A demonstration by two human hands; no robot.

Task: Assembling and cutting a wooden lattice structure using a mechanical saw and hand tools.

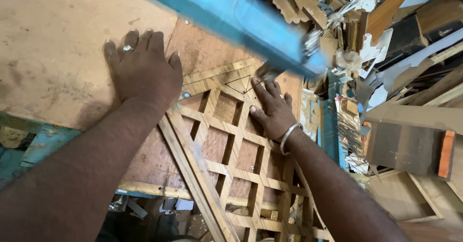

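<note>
A wooden lattice panel (231, 141) of crossed light-wood strips lies on a plywood bench top (58, 49), its triangular corner pointing toward a blue machine arm (226, 15). My left hand (144, 68) lies flat, fingers spread, on the plywood at the panel's left edge; it wears a ring. My right hand (272, 107), with a metal bangle on the wrist, presses flat on the lattice near its top corner, fingertips close to a metal part (267, 71) under the blue arm. Neither hand holds anything.
A heap of wood offcuts, boards and scraps (386, 34) fills the right side. A dark block with an orange end (410, 148) lies at the right. Blue frame parts (43, 143) show below the bench at the left.
</note>
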